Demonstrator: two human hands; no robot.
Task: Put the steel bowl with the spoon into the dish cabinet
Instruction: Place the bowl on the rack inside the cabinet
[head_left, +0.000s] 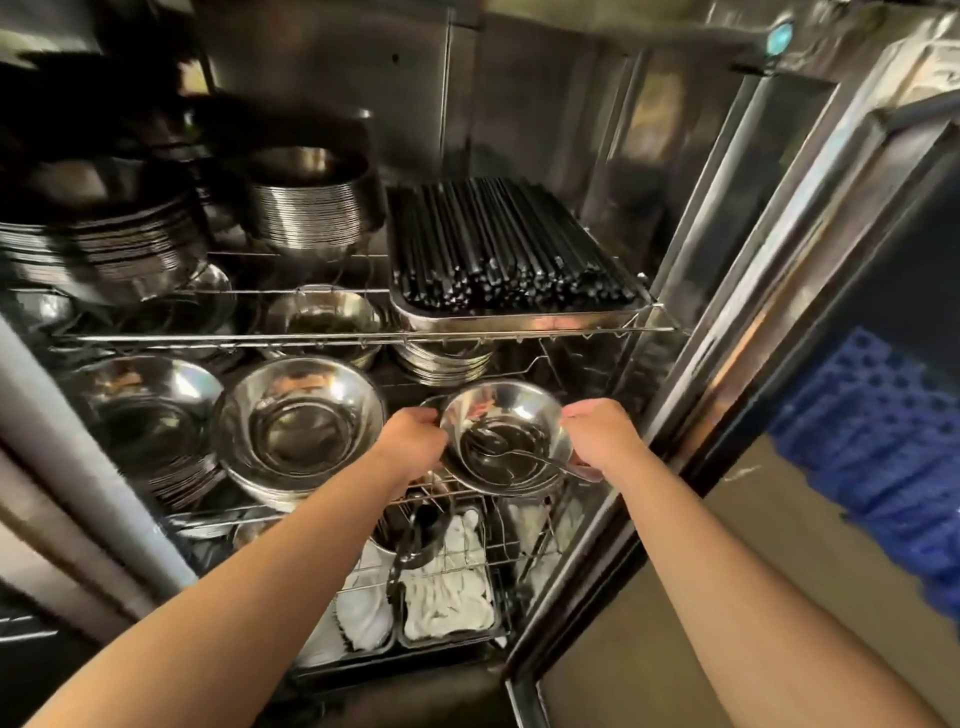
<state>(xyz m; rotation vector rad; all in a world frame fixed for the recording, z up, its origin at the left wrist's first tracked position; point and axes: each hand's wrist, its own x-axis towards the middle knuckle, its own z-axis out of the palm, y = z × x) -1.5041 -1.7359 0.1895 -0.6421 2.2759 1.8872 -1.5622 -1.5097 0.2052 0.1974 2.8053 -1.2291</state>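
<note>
I hold a shiny steel bowl (519, 410) by its rim with both hands, at the right end of the middle wire shelf (452, 491) of the open dish cabinet. A steel spoon (511, 451) lies inside the bowl, its handle pointing toward the right rim. My left hand (413, 439) grips the bowl's left edge and my right hand (597, 434) grips the right edge. The bowl tilts slightly toward me. Whether its base rests on the shelf is hidden.
Stacked steel bowls (298, 421) fill the middle shelf to the left. A tray of black chopsticks (506, 249) and stacked plates (311, 208) sit on the upper shelf. White cloths (447, 597) lie in trays below. The cabinet door (779, 322) stands open on the right.
</note>
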